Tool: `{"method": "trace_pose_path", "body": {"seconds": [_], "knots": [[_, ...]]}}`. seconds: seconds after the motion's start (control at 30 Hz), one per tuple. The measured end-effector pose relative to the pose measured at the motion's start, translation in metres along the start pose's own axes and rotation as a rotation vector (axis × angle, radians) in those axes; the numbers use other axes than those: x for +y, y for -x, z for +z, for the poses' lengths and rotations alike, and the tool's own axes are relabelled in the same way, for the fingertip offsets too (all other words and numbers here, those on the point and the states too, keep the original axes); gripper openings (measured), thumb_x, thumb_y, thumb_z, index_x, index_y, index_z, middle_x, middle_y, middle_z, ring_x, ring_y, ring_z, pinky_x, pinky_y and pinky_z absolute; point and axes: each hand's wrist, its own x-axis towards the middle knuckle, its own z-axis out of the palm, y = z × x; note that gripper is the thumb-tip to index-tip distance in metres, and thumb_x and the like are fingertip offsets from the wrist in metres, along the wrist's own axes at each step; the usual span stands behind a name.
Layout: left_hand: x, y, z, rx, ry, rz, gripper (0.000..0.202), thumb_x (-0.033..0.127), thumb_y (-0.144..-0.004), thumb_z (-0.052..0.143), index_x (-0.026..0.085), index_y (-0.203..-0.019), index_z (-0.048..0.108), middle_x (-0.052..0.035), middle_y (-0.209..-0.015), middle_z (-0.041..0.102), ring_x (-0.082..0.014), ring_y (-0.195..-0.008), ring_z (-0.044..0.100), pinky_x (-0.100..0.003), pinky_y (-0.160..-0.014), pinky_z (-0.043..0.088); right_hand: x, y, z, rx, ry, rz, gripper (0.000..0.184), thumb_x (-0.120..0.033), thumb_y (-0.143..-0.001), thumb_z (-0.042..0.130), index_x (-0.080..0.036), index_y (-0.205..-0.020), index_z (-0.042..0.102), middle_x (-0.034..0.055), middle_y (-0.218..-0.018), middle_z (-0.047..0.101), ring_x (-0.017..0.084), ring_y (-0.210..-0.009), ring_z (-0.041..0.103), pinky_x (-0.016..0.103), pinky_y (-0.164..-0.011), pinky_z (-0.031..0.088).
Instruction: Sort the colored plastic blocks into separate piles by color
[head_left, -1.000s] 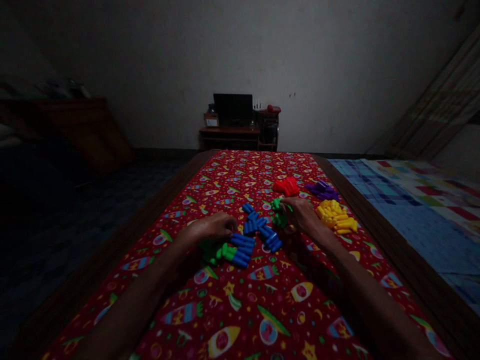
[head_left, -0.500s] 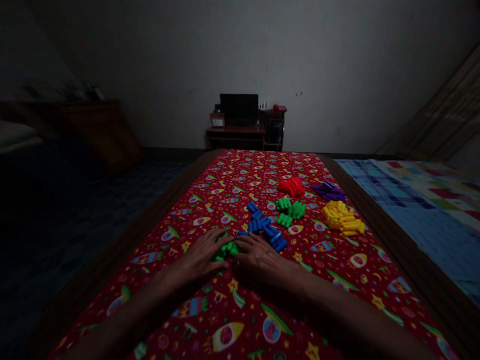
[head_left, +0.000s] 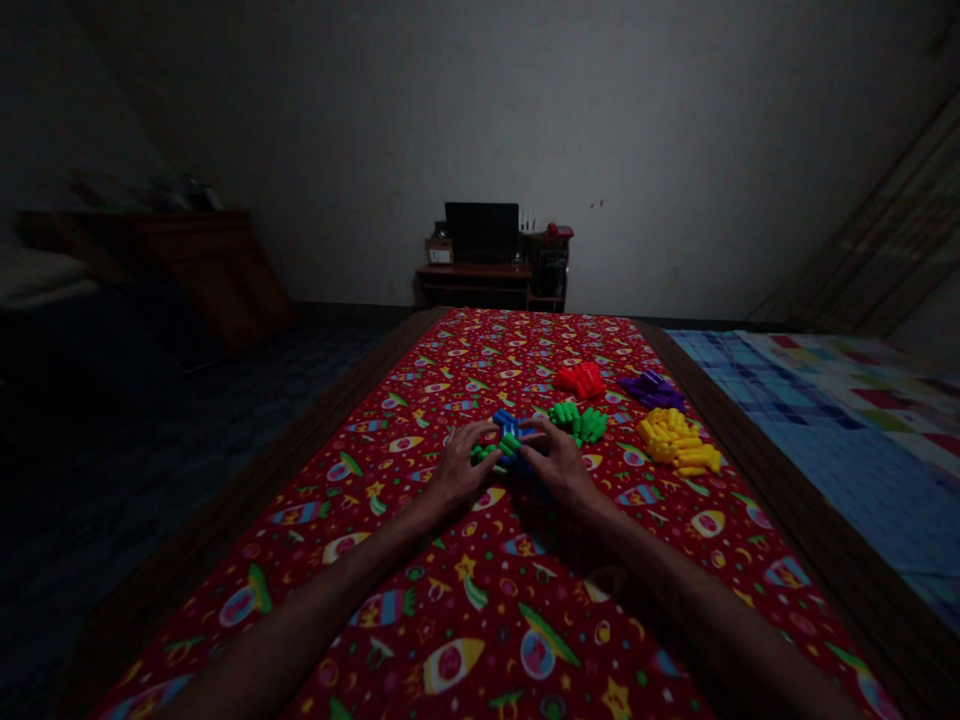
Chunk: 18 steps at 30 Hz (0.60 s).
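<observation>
My left hand [head_left: 459, 467] and my right hand [head_left: 556, 463] lie side by side on the red patterned cloth [head_left: 480, 590], cupped around a mixed heap of blue and green plastic pieces [head_left: 504, 444]. Fingers of both hands curl over the heap's sides, and only its top shows between them. Just beyond my right hand sits a separate green pile [head_left: 579, 420]. A red pile [head_left: 579, 379] lies farther off, a purple pile [head_left: 651, 390] to its right, and a yellow pile [head_left: 677, 441] at the right.
The cloth covers a long wooden table [head_left: 757, 440]. A checked blanket [head_left: 840, 420] lies to the right. A small desk with a dark monitor [head_left: 481, 232] stands against the far wall. The room is dim, with dark furniture [head_left: 202, 270] at the left.
Both hands have pushed the blue and green pieces away from me, up toward the green pile. A second ago my right hand was at the green pile and my left on the near pieces.
</observation>
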Motion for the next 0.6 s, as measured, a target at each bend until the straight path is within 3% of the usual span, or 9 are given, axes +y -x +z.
{"method": "trace_pose_path", "body": {"seconds": [0.13, 0.27, 0.47, 0.53, 0.6], "knots": [[0.015, 0.002, -0.003, 0.034, -0.018, 0.012, 0.022, 0.032, -0.086, 0.058, 0.02, -0.104, 0.064, -0.008, -0.114, 0.066, -0.0245, -0.112, 0.056, -0.047, -0.105, 0.038, -0.014, -0.007, -0.004, 0.009, -0.347, 0.159, 0.038, -0.035, -0.069, 0.07, -0.022, -0.103, 0.059, 0.0019, -0.082, 0.072, 0.019, -0.076, 0.068, 0.029, -0.065, 0.053], [0.029, 0.006, 0.002, -0.01, 0.069, -0.002, 0.02, 0.034, -0.084, 0.06, 0.02, -0.094, 0.069, -0.0074, -0.11, 0.069, -0.0244, -0.108, 0.059, -0.043, -0.099, 0.044, -0.023, -0.006, 0.0, -0.003, -0.469, 0.176, 0.04, -0.034, -0.067, 0.071, -0.022, -0.104, 0.063, 0.0022, -0.084, 0.073, 0.02, -0.079, 0.069, 0.032, -0.071, 0.055], [0.033, 0.009, 0.006, -0.041, 0.196, -0.282, 0.036, 0.041, -0.088, 0.047, 0.016, -0.105, 0.068, -0.0071, -0.099, 0.074, -0.0233, -0.088, 0.068, -0.034, -0.078, 0.054, -0.023, -0.002, 0.005, -0.022, -0.207, 0.025, 0.026, -0.029, -0.075, 0.064, -0.021, -0.099, 0.071, 0.0049, -0.102, 0.073, 0.022, -0.093, 0.068, 0.039, -0.087, 0.052], [0.03, 0.012, 0.005, -0.042, 0.176, -0.303, 0.037, 0.042, -0.088, 0.046, 0.017, -0.104, 0.067, -0.007, -0.096, 0.074, -0.0234, -0.086, 0.068, -0.034, -0.077, 0.055, -0.024, -0.002, 0.005, -0.035, -0.151, 0.007, 0.026, -0.029, -0.078, 0.063, -0.021, -0.101, 0.071, 0.0049, -0.102, 0.073, 0.022, -0.092, 0.068, 0.038, -0.085, 0.053], [0.026, 0.017, 0.003, -0.034, 0.121, -0.241, 0.035, 0.041, -0.089, 0.044, 0.018, -0.104, 0.066, -0.0073, -0.101, 0.073, -0.0234, -0.092, 0.067, -0.035, -0.082, 0.053, -0.025, -0.003, 0.002, -0.046, -0.141, -0.008, 0.027, -0.031, -0.078, 0.064, -0.021, -0.102, 0.07, 0.0046, -0.098, 0.074, 0.021, -0.088, 0.069, 0.035, -0.08, 0.054]]}}
